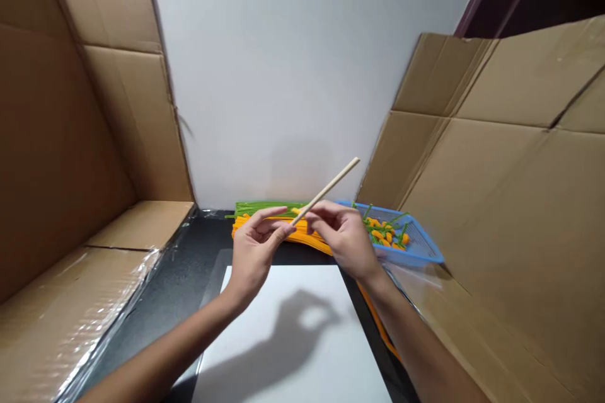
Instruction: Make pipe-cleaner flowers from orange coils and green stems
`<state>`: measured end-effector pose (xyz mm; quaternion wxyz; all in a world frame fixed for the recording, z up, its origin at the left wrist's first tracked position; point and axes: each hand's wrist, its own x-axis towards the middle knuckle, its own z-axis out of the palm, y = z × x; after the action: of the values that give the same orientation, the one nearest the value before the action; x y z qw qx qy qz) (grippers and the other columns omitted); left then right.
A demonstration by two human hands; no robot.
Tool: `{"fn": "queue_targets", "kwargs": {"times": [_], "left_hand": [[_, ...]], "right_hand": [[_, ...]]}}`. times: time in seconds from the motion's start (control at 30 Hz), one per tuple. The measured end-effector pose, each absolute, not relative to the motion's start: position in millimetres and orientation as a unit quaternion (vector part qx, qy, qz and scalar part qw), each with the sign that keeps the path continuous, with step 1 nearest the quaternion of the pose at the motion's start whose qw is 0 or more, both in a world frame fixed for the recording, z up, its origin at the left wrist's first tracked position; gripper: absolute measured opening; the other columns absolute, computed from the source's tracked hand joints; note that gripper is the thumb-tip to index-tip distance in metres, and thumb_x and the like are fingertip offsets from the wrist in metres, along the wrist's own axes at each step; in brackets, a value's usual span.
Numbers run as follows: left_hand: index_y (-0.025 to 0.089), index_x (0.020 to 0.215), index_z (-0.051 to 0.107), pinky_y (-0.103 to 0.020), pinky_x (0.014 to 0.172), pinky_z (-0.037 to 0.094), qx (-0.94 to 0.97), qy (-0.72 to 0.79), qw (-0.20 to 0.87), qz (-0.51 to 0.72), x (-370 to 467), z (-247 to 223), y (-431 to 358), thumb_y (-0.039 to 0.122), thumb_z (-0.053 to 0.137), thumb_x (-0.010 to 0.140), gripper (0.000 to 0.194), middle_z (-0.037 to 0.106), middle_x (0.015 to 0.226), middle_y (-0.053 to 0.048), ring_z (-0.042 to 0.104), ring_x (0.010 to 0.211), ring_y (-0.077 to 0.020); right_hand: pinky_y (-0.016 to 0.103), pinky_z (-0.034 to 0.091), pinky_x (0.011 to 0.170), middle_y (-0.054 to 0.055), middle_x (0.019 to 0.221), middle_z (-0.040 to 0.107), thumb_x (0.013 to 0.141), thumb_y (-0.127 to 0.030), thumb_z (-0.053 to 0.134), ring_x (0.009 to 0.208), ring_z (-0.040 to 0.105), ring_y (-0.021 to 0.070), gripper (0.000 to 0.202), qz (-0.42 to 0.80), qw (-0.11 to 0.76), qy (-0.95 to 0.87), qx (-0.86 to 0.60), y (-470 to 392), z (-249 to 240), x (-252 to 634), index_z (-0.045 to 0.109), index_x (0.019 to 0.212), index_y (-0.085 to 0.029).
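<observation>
Fingertips of your left hand [258,245] pinch the lower end of a wooden stick [331,190] above a white board [288,334] on the black bench [189,271]; your right hand's [347,236] grip closes near it, its hold unclear. Cardboard [510,214] flanks left and right; a pale wall [283,63] stands at the far side.

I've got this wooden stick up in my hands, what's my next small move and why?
I'd perhaps press the yellow bit against the wooden stick with the right hand: it shows right beside the stick, near those fingers, while the left hand appears to pinch the stick's lower end, which should steady it.
</observation>
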<state>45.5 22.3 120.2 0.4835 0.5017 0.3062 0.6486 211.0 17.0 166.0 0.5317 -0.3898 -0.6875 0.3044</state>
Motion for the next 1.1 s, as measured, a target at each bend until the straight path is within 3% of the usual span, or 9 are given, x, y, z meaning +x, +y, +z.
{"fn": "queue_targets", "kwargs": {"times": [0.07, 0.23, 0.43, 0.6, 0.73, 0.87, 0.97, 1.1], "left_hand": [[0.017, 0.110, 0.073, -0.031, 0.082, 0.060, 0.500, 0.295, 0.460, 0.672, 41, 127, 17, 0.038, 0.085, 0.075, 0.043, 0.079, 0.088, -0.006, 0.075, 0.083, -0.0199], [0.017, 0.095, 0.079, -0.029, 0.078, 0.060, 0.506, 0.322, 0.369, 0.710, 24, 139, 16, 0.036, 0.082, 0.078, 0.026, 0.080, 0.090, -0.007, 0.074, 0.083, -0.0200], [0.018, 0.094, 0.078, -0.028, 0.077, 0.058, 0.530, 0.334, 0.339, 0.702, 19, 142, 18, 0.034, 0.080, 0.080, 0.021, 0.079, 0.092, -0.006, 0.073, 0.083, -0.0182], [0.020, 0.088, 0.078, -0.030, 0.077, 0.055, 0.593, 0.381, 0.222, 0.674, 13, 141, 19, 0.032, 0.075, 0.085, 0.013, 0.079, 0.090, -0.005, 0.071, 0.081, -0.0184], [0.019, 0.089, 0.076, -0.031, 0.076, 0.053, 0.689, 0.367, 0.047, 0.623, 7, 138, 25, 0.022, 0.067, 0.091, 0.009, 0.078, 0.089, -0.006, 0.069, 0.079, -0.0184], [0.018, 0.088, 0.071, -0.031, 0.071, 0.048, 0.780, 0.325, -0.068, 0.530, -1, 138, 34, 0.013, 0.057, 0.095, 0.016, 0.075, 0.080, -0.005, 0.062, 0.071, -0.0169], [0.017, 0.090, 0.069, -0.029, 0.066, 0.043, 0.841, 0.256, -0.099, 0.466, -9, 143, 40, 0.010, 0.053, 0.097, 0.018, 0.070, 0.075, -0.003, 0.055, 0.069, -0.0161], [0.017, 0.092, 0.068, -0.027, 0.069, 0.044, 0.879, 0.218, -0.056, 0.421, -17, 147, 46, 0.011, 0.057, 0.097, 0.014, 0.071, 0.079, -0.001, 0.056, 0.070, -0.0137]], "right_hand": [[0.026, 0.053, 0.066, 0.003, 0.075, 0.071, 0.086, -0.041, 0.070, 0.069, 0.064, 0.0146, 0.025, 0.342, 0.529, -0.694, -0.349, 15, 171, 186, 0.077, 0.088, -0.017], [0.027, 0.056, 0.068, 0.004, 0.076, 0.072, 0.086, -0.042, 0.071, 0.072, 0.067, 0.0168, 0.026, 0.332, 0.538, -0.695, -0.342, 16, 175, 163, 0.077, 0.089, -0.017], [0.031, 0.059, 0.079, 0.007, 0.092, 0.077, 0.093, -0.037, 0.064, 0.084, 0.073, 0.0210, 0.025, 0.296, 0.524, -0.713, -0.360, 13, 167, 163, 0.076, 0.103, -0.018], [0.028, 0.053, 0.064, 0.003, 0.085, 0.077, 0.092, -0.016, 0.061, 0.065, 0.066, 0.0159, 0.019, 0.085, 0.482, -0.771, -0.408, 6, 165, 162, 0.074, 0.104, -0.019], [0.032, 0.051, 0.068, 0.009, 0.085, 0.074, 0.096, -0.007, 0.050, 0.072, 0.067, 0.0199, 0.021, -0.129, 0.447, -0.802, -0.374, 5, 164, 164, 0.071, 0.096, -0.012], [0.034, 0.046, 0.068, 0.010, 0.082, 0.069, 0.098, -0.005, 0.043, 0.076, 0.060, 0.0234, 0.027, -0.248, 0.337, -0.842, -0.341, 7, 169, 174, 0.068, 0.092, -0.011], [0.034, 0.046, 0.073, 0.010, 0.091, 0.070, 0.100, -0.009, 0.046, 0.085, 0.057, 0.0232, 0.023, -0.211, 0.299, -0.871, -0.328, 12, 174, 184, 0.065, 0.089, -0.014], [0.029, 0.044, 0.071, 0.004, 0.086, 0.066, 0.102, -0.019, 0.051, 0.079, 0.058, 0.0179, 0.016, -0.017, 0.303, -0.864, -0.403, 23, 172, 190, 0.064, 0.092, -0.019]]}}
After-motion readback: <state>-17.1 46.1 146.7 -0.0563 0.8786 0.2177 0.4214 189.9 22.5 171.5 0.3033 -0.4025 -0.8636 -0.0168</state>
